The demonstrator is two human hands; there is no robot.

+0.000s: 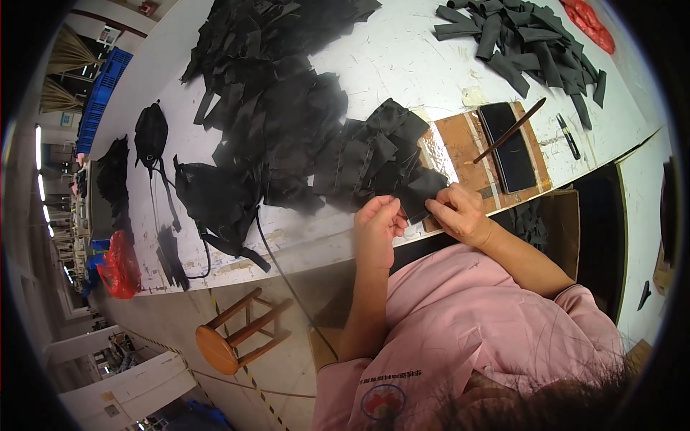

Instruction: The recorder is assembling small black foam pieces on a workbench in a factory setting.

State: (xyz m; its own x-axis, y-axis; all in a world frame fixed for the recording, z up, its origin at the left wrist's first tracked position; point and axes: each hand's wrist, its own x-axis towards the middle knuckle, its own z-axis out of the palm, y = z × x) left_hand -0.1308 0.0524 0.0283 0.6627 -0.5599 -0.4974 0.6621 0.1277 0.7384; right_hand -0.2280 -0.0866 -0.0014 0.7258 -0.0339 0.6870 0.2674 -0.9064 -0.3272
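Observation:
At the table's near edge, my right hand (461, 214) pinches the corner of a black fabric piece (422, 192). My left hand (379, 224) is closed at that piece's left side, thumb and fingertips pressed together; what sits between them is too small to make out. Stitched-looking black fabric pieces (345, 161) lie overlapping just beyond my hands and run into a large heap of black cloth (273, 93). Right of my hands is a brown board (458, 144) with tape strips, and a dark phone (509, 147) rests on it.
A thin brown stick (510, 133) slants up over the board. Beside it lies a black pen (568, 136). Folded black strips (532, 43) are piled at the far right, near a red plastic bag (589, 25). Black bags with straps (215, 201) lie left. A wooden stool (217, 350) stands below.

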